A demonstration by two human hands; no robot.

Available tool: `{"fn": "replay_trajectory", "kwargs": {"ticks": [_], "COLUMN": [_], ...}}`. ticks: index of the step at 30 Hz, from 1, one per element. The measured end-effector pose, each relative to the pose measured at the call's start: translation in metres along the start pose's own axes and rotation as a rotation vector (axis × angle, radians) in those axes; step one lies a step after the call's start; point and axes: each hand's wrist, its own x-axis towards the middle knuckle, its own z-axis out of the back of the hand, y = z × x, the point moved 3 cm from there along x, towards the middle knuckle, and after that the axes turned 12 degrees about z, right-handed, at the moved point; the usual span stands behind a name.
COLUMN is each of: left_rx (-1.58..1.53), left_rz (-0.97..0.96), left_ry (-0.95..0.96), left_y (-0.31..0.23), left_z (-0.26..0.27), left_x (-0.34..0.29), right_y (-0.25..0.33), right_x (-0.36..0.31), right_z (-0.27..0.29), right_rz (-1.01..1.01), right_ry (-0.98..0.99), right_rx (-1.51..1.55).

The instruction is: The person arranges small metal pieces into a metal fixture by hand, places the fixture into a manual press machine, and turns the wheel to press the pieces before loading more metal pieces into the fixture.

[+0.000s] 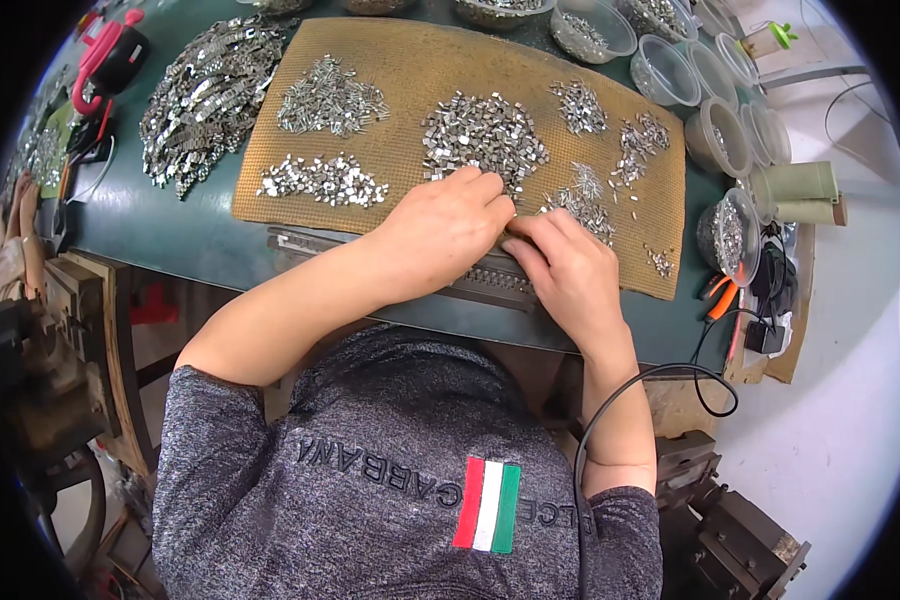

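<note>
A metal fixture (488, 284) lies along the near edge of a green counter (120, 222).
Left hand (452, 225) and right hand (573, 268) curl close together over it, whether gripping anything cannot be told; beyond, metal pieces (482, 135) heap a brown mat (410, 65).

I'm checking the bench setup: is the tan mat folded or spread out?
Spread out: the mat lies open, with separate piles of metal pieces across it.

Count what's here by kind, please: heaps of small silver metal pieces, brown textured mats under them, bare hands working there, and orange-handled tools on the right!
Silver metal heaps (touching bits count as one): 7
Brown textured mat: 1
Bare hands, left hand and right hand: 2
Orange-handled tool: 1
Total: 11
</note>
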Motion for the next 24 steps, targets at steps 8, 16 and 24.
{"fn": "replay_trajectory", "kwargs": {"ticks": [8, 16, 24], "left_rx": [-0.074, -0.049, 0.006], "left_rz": [0.029, 0.020, 0.010], "left_ry": [0.077, 0.080, -0.022], "left_y": [0.004, 0.003, 0.001], "left_z": [0.006, 0.001, -0.001], "left_x": [0.003, 0.007, 0.001], "right_y": [-0.007, -0.004, -0.001], "right_x": [0.003, 0.000, -0.007], "right_z": [-0.002, -0.001, 0.007], "right_rz": [-0.031, -0.035, 0.022], "right_ry": [0.116, 0.083, 0.039], "right_rx": [-0.036, 0.034, 0.133]}}
